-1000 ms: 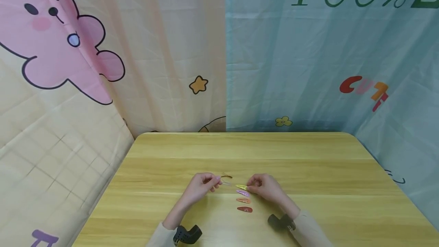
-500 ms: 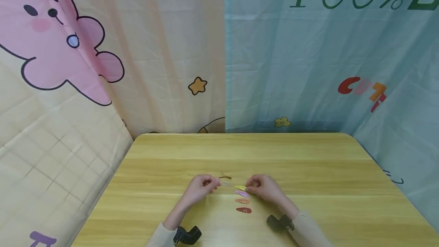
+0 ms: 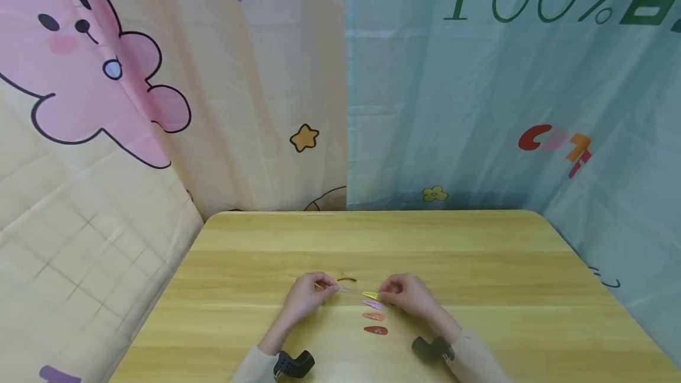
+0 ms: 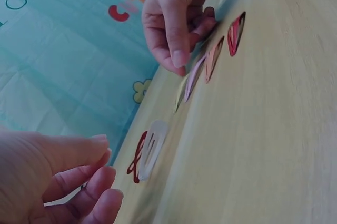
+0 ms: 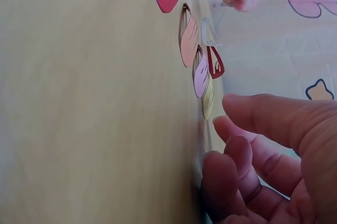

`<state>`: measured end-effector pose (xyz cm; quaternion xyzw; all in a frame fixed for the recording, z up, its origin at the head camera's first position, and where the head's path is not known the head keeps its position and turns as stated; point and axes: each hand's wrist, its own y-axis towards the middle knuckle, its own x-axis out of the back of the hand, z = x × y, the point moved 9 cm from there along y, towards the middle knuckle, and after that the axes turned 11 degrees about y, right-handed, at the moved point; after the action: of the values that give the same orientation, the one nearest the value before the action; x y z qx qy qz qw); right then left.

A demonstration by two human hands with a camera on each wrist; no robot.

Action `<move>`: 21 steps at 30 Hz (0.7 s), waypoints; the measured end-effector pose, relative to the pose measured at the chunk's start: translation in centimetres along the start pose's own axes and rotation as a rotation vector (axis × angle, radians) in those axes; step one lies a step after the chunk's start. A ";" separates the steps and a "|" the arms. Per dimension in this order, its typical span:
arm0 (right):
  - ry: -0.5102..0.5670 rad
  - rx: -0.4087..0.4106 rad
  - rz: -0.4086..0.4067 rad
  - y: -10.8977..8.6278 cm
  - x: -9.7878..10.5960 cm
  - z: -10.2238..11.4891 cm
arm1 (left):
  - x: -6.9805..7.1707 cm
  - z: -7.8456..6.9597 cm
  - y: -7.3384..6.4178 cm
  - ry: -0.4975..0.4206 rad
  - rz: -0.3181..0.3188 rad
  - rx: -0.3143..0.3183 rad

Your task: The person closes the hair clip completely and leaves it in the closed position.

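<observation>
Several snap hair clips lie on the wooden table. Red (image 3: 375,330), orange (image 3: 373,316), purple (image 3: 373,305) and yellow (image 3: 370,295) clips form a column. To its left are a white hair clip (image 4: 153,150) and a dark red hair clip (image 4: 138,156), side by side. My left hand (image 3: 311,295) is beside the white clip; in the left wrist view its thumb and index fingertips come together with nothing visible between them. My right hand (image 3: 409,294) hovers at the yellow clip's right end. The right wrist view shows a gap between its thumb and index finger; contact is unclear.
The wooden table (image 3: 255,235) reaches back to printed curtains (image 3: 425,105), which also hang along both sides. Each wrist wears a black camera mount, one on the left (image 3: 295,364) and one on the right (image 3: 432,347).
The head view has shifted slightly, so the whole scene sits a little lower. Both hands keep nearly the same places beside the clips, and the clips have not visibly moved on the table.
</observation>
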<state>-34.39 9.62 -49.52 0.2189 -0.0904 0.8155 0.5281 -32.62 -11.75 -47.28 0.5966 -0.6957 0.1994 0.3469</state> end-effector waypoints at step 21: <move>0.055 -0.033 -0.100 -0.2 2.1 2.2 | -0.6 0.4 0.6 0.207 -0.075 0.026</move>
<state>-34.32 10.58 -46.67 0.1919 -0.0780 0.7923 0.5738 -33.26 -11.47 -47.89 0.6028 -0.6309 0.2559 0.4162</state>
